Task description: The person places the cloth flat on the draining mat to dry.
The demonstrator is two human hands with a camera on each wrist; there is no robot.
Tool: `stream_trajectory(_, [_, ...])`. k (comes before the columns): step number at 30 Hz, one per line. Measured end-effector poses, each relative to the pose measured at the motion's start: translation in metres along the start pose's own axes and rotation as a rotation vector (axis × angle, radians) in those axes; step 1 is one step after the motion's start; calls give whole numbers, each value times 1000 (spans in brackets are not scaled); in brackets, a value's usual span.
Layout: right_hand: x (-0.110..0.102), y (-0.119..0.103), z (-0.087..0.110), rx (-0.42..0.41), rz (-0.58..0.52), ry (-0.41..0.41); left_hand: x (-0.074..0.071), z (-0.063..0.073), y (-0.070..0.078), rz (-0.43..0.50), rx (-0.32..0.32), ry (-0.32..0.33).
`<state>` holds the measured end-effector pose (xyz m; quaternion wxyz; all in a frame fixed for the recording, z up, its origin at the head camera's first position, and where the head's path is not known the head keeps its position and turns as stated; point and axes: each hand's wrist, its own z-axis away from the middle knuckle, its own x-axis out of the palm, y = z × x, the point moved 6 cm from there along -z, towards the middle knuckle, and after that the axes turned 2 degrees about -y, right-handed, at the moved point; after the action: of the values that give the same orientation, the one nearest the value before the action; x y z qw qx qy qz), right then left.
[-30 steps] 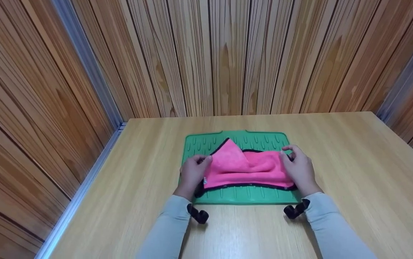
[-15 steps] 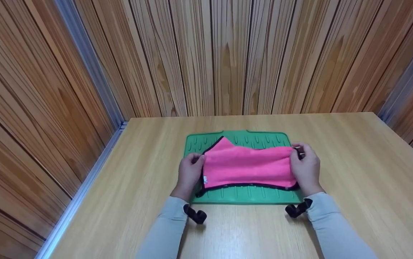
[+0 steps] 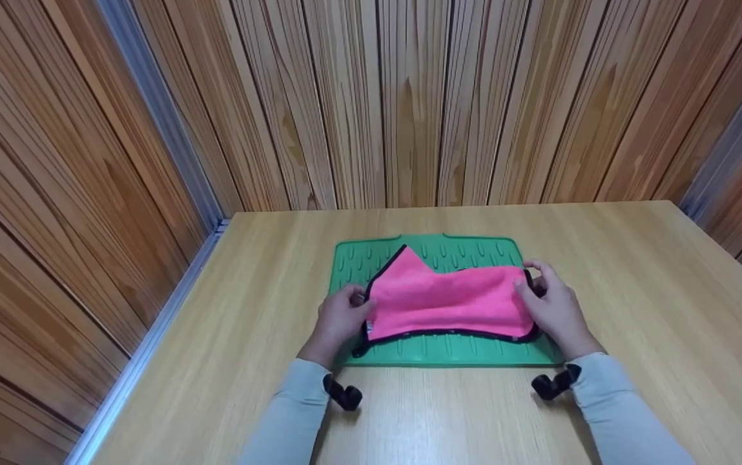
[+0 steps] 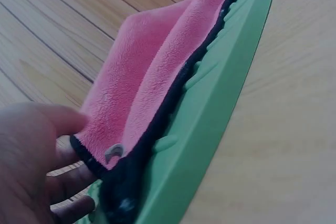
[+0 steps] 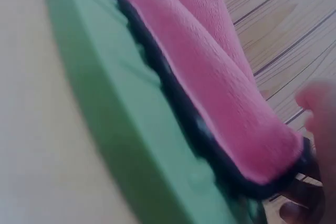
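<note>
A pink fleecy cloth (image 3: 448, 300) with a black trimmed border lies folded across a green ribbed mat (image 3: 442, 355). One corner peaks at its upper left, and a small pale tag (image 4: 113, 152) shows near the lower left corner. At the cloth's left edge my left hand (image 3: 340, 316) holds the border, thumb over the pink side and fingers beneath. My right hand (image 3: 555, 310) is at the right edge. In the right wrist view its thumb (image 5: 315, 103) stands apart above the cloth, while its fingers are beside and below the black border, partly hidden.
The mat sits on a light wooden table (image 3: 267, 278). Wood-plank walls (image 3: 409, 103) rise behind and at both sides, with a metal strip (image 3: 144, 361) along the table's left. Black wrist mounts (image 3: 343, 392) hang at the cuffs.
The cloth's crumpled right part was spread rightward and flattened, then slackened slightly. The left hand has moved slightly down and left. The right hand has moved right, its thumb now lifted from the cloth.
</note>
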<state>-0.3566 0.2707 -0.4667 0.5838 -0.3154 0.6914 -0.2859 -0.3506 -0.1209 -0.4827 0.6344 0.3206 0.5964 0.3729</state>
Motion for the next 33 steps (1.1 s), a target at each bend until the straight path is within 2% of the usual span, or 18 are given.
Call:
stream_trajectory(4, [2, 1, 12, -70, 49, -161, -4, 5, -1, -66, 25, -36])
stream_trajectory(7, [5, 2, 20, -120, 64, -222, -5, 7, -3, -112, 43, -47])
stream_trajectory(11, [7, 4, 26, -152, 65, -234, -6, 10, -4, -133, 64, -64])
stream_trajectory(16, [5, 7, 31, -161, 67, -211, -10, 13, -8, -105, 58, -89])
stream_trajectory(26, [0, 8, 33, -163, -61, -189, -24, 18, -12, 23, -28, -143])
stream_trajectory(33, [3, 11, 36, -187, -24, -239, -18, 26, -15, -97, 31, -158])
